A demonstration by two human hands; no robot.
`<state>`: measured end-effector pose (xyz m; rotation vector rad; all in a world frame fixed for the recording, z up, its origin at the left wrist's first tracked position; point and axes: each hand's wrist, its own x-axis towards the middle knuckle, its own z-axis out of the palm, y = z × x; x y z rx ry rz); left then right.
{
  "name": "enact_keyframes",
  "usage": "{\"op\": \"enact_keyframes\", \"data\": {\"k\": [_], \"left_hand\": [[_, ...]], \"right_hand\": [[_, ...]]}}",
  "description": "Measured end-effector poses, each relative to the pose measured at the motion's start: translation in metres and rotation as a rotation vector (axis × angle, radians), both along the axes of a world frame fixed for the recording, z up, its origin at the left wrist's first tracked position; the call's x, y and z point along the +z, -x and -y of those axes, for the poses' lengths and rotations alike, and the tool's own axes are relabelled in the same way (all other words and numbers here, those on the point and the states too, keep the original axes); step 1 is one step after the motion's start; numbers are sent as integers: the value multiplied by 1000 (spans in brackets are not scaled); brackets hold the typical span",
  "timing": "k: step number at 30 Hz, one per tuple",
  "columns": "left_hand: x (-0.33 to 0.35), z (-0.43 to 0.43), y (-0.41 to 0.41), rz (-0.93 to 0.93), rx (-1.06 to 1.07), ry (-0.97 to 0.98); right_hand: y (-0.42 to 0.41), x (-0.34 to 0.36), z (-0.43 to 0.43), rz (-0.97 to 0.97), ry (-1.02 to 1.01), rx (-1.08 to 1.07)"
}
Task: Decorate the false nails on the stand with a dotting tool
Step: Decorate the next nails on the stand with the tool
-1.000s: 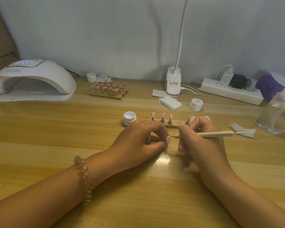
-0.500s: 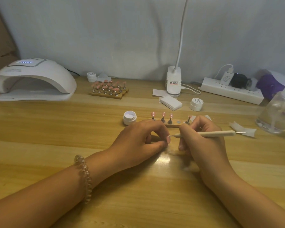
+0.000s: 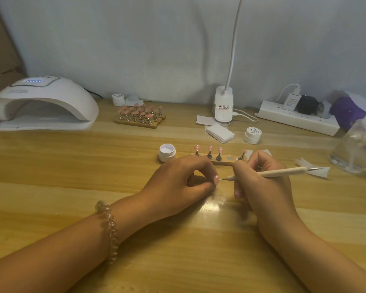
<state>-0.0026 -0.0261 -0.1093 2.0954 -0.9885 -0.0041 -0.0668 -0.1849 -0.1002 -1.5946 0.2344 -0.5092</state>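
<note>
A wooden nail stand (image 3: 221,163) lies just beyond my hands, with three pink false nails (image 3: 210,148) upright on holders and a fourth at its right end. My left hand (image 3: 178,185) pinches a small holder with a pink false nail (image 3: 216,179) at its fingertips. My right hand (image 3: 262,187) grips a cream dotting tool (image 3: 283,172) like a pen. Its fine tip touches or nearly touches that nail. An open white gel pot (image 3: 167,152) stands left of the stand.
A white nail lamp (image 3: 42,104) sits at the back left, with a second stand of pink nails (image 3: 138,115) beside it. A desk lamp base (image 3: 223,106), wipes (image 3: 219,133), a closed pot (image 3: 252,135), a power strip (image 3: 296,119) and a clear bottle (image 3: 357,149) fill the right.
Both hands stay nearly still at the same spot. The dotting tool's tip stays at the held nail.
</note>
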Motion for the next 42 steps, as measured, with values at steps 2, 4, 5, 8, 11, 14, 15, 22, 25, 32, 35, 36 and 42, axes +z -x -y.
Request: {"op": "enact_keyframes", "data": {"k": [2,4,5,8,11,14,15,22,25,32,35,36,42], "left_hand": [[0,0,0,-8,-1,6],[-1,0,0,-13,-4,6],[0,0,0,-13,-5,5],[0,0,0,-9,-7,-1],[-1,0,-1,-10,-5,-2],[-1,0,-1,-14,-6,5],[-2,0,-1,-14,-7,6],[-1,0,0,-14,-10,7],[-1,0,0,-9,-14,5],[-1,0,0,-16,-10,10],[-1,0,0,-10,-12,5],[-1,0,-1,-9,-11,4],[0,0,-1,-7,-15,5]], "right_hand": [[0,0,0,-1,-10,7],[0,1,0,-4,-10,22],[0,1,0,-5,-4,29],[0,0,-1,-12,17,35],[-1,0,-1,-15,30,33],[0,0,0,-13,16,30],[0,0,0,-12,15,29],[-1,-1,0,-23,23,37],[0,-1,0,-22,26,38],[-1,-2,1,-31,40,42],[-1,-3,1,-28,47,40],[-1,-3,1,-30,49,38],[-1,-2,1,-28,54,37]]}}
